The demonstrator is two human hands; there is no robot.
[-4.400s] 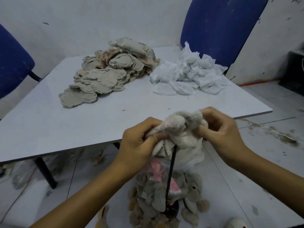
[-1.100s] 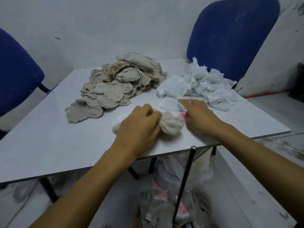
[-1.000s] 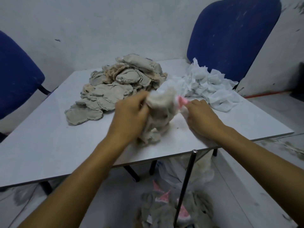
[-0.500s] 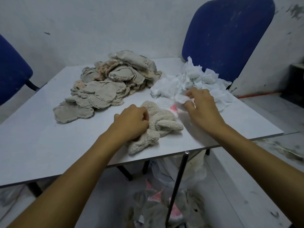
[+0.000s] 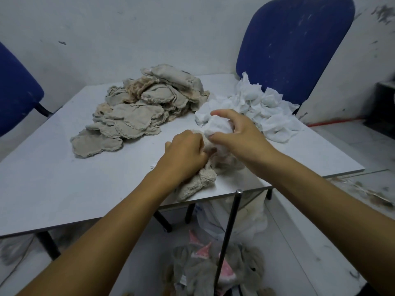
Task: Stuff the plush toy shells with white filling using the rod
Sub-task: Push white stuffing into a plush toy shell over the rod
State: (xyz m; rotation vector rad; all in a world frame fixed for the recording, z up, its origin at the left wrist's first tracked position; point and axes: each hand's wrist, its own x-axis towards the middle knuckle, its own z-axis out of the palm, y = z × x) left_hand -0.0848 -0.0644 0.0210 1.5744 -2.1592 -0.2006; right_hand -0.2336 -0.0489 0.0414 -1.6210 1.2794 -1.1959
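right hand (image 5: pixel 235 133) clutching filling wad (image 5: pixel 218 127), touching shell (image 5: pixel 203 178) gripped by left hand (image 5: pixel 183 154), mid-frame; opening hidden

Beige plush shells (image 5: pixel 136 116), white filling (image 5: pixel 267 107), blue chair (image 5: pixel 292 43)

A white desk (image 5: pixel 53 180) on dark legs stands against a pale, scuffed wall (image 5: pixel 128 35). Beyond the hands to the right, a blue padded chair (image 5: pixel 292 43) rises behind the desk's far edge; another blue chair (image 5: pixel 15 92) sits far to their left. Right of the hands the floor (image 5: pixel 352 146) is pale tile — streaked with dirt near the desk's corner. The light is dim and even.
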